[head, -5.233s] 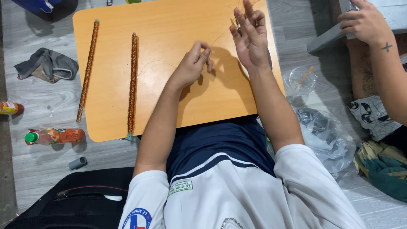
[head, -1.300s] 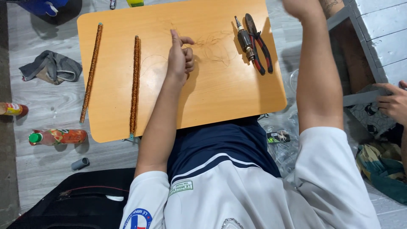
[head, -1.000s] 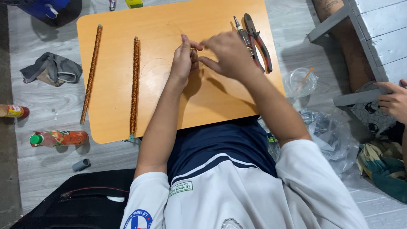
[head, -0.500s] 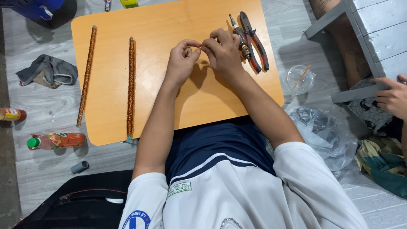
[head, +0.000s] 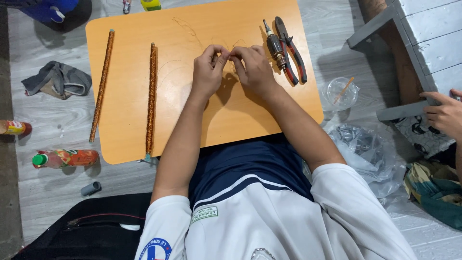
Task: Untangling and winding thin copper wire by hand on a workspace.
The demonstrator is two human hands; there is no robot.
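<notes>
Since the frame half a second back, both hands have stayed at the middle of the worktop (head: 120, 120) and closed slightly toward each other; the pliers have not shifted. My left hand (head: 209, 67) and right hand (head: 252, 67) now meet fingertip to fingertip just left of the pliers (head: 293, 58), each pinched nearly shut, thumb against forefinger, on a fine wire (head: 230, 53) that is barely visible between them. Faint loops of the same strand appear to trail across the orange board left of the pliers, though I cannot trace them with certainty. I judge the wire to be very light, soft enough to bend at a touch, slippery between bare fingertips and easily kinked; it wants holding close to the working point, with the pinch points near together, as they are. Both wrists are raised off the board, forearms converging from my body, palms turned partly inward. A small motor rotor (head: 275, 45) lies touching the pliers on their left side. Two long copper-coloured rods (head: 151, 96) lie well left of the pliers, roughly parallel. Another person's hand (head: 445, 113) rests on a grey bench well to the right of the pliers.
</notes>
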